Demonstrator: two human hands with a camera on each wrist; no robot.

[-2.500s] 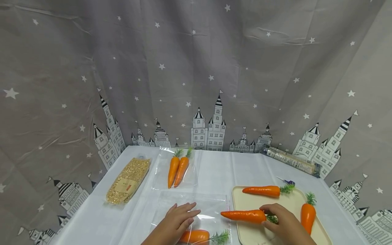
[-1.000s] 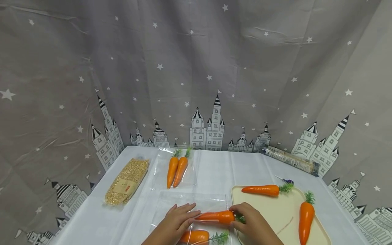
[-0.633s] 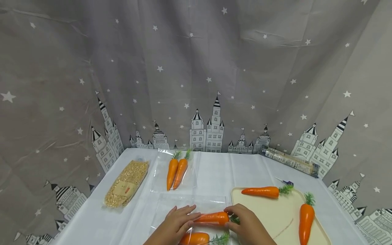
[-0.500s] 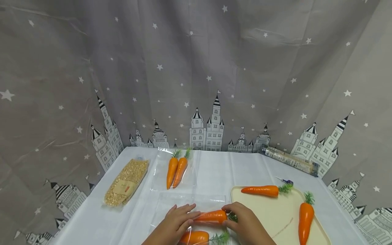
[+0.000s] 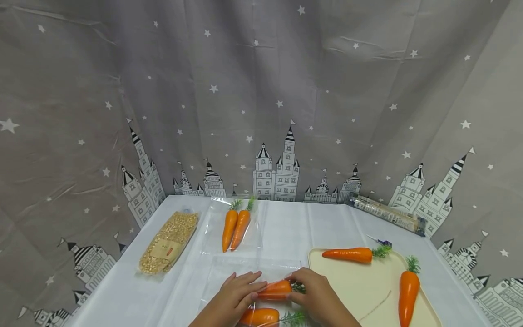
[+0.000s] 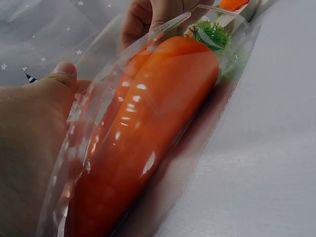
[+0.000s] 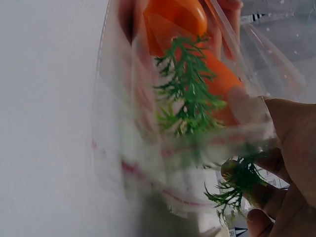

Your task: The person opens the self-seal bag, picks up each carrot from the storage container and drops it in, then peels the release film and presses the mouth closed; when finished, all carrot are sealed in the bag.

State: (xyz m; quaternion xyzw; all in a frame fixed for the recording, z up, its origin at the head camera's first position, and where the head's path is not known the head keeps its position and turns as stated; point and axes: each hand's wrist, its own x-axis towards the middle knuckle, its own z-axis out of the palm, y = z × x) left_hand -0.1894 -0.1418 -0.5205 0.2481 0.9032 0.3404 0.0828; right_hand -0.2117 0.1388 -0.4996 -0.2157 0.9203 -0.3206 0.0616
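My right hand (image 5: 316,295) grips a carrot (image 5: 275,290) by its thick leafy end, its tip pointing left inside a clear plastic bag (image 5: 282,268). Its green leaves (image 7: 239,185) stick out at the bag's mouth, among my right fingers in the right wrist view. A second carrot (image 6: 163,98) lies inside the same bag, nearer to me, leaves toward the mouth. My left hand (image 5: 230,299) rests on the bag with fingers extended, fingertips right over the held carrot's tip.
On the right a cream tray (image 5: 347,277) bears two carrots, one lying across the back (image 5: 348,255), one along the right side (image 5: 408,297). A bag with two carrots (image 5: 237,229), a grain packet (image 5: 173,238), a long wrapped package (image 5: 388,214) and a purple-handled pointed tool (image 5: 384,243) lie behind.
My right hand has carried the carrot left from over the tray and slid it deeper into the bag. The left hand has stayed in place.
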